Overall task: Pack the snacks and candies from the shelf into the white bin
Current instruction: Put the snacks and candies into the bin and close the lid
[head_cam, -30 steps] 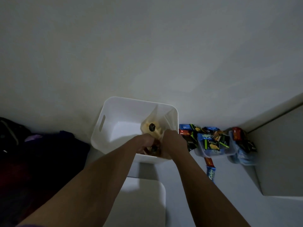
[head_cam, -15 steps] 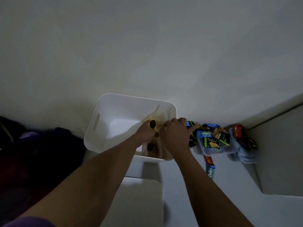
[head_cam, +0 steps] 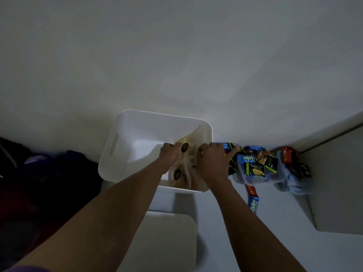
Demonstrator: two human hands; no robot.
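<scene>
Holding a clear bag of snacks (head_cam: pixel 183 174) inside the right side of the white bin (head_cam: pixel 122 132), the person's left hand (head_cam: pixel 170 156) and right hand (head_cam: pixel 213 162) curl their fingers round its top, probably to settle it upright. More packets (head_cam: pixel 254 169) sit in a tub (head_cam: pixel 242 180) on the shelf (head_cam: pixel 284 222) just beside the bin.

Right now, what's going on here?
A person is packing snacks. The left hand and right hand both grip a clear bag of snacks, holding it in the right side of the white bin. To the right of the bin, a clear tub heaped with wrapped candies and a second tub sit on the shelf, not yet packed. Two loose packets lie in front of them.
</scene>
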